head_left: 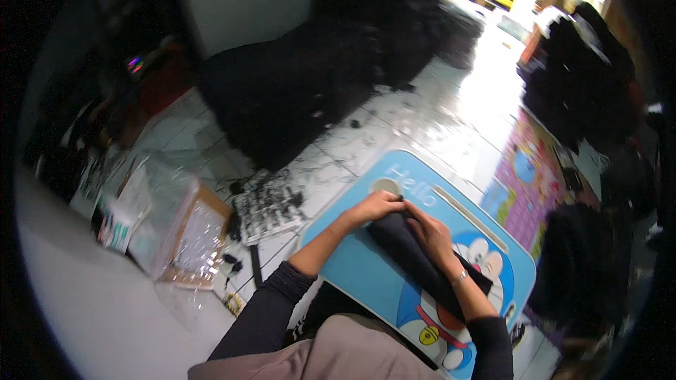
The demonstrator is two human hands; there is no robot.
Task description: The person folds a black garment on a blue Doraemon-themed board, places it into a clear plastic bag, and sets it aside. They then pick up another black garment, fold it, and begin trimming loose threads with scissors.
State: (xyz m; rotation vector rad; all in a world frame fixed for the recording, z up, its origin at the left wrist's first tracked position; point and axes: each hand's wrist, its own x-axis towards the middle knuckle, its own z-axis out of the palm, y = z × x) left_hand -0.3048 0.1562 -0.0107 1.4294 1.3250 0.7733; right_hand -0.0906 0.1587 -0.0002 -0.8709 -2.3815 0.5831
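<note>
Dark cloth: laid in a long folded strip [408,250] across the blue table, its far end between both hands, part of it covered by the right forearm.
Left hand: placed [379,205] at the cloth's far end, which is pinched between thumb and fingers.
Right hand: laid [433,236] along the cloth, fingers narrowly spaced and pointed toward the left hand; whether cloth is gripped beneath cannot be told.
Blue table: decorated [359,274] with a cartoon figure, partly covered by the cloth.
Floor: covered in white tiles [338,158], strewn with dark scraps.
Left side: occupied by a cardboard box [198,243] with clear plastic.
</note>
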